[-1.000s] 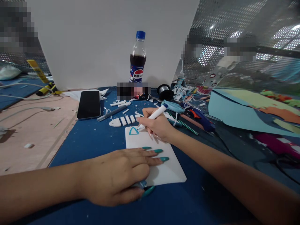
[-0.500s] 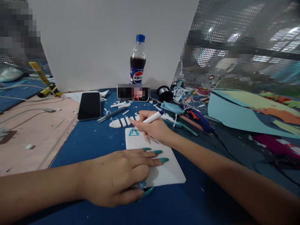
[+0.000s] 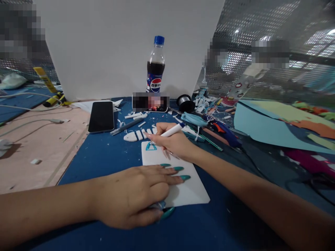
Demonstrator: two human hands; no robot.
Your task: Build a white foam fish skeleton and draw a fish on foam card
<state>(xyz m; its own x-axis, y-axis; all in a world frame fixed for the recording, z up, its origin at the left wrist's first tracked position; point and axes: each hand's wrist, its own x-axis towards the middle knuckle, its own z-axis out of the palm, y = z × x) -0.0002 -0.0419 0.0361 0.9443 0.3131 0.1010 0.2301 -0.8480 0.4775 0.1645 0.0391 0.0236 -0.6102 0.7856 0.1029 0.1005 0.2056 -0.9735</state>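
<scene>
In the head view my right hand (image 3: 176, 141) is closed round a white marker (image 3: 171, 130) with a dark blue end. Its tip touches the upper part of a white foam-like sheet (image 3: 187, 191), at a small blue trapezoid outline (image 3: 151, 147). My left hand (image 3: 138, 193) lies across the lower left of that sheet, fingers stretched out flat and thumb apart. A small translucent bluish thing (image 3: 160, 205) shows between its thumb and fingers; its kind is unclear. Just beyond the sheet lies a white fish-skeleton shape (image 3: 131, 136), partly hidden by my right hand.
A cola bottle (image 3: 156, 68) stands behind a propped phone (image 3: 164, 108). Another phone (image 3: 101, 117) lies left, near a grey pen (image 3: 127, 126). Rightward are a wire spool (image 3: 185, 103), a blue corded tool (image 3: 226, 134), scraps and blue foam sheets (image 3: 251, 129). A yellow cutter (image 3: 45, 79) sits far left.
The marker tip has moved slightly along the blue outline, and the bottom line of the shape looks fuller. My left hand stays on the sheet; the whole view has shifted a little.
</scene>
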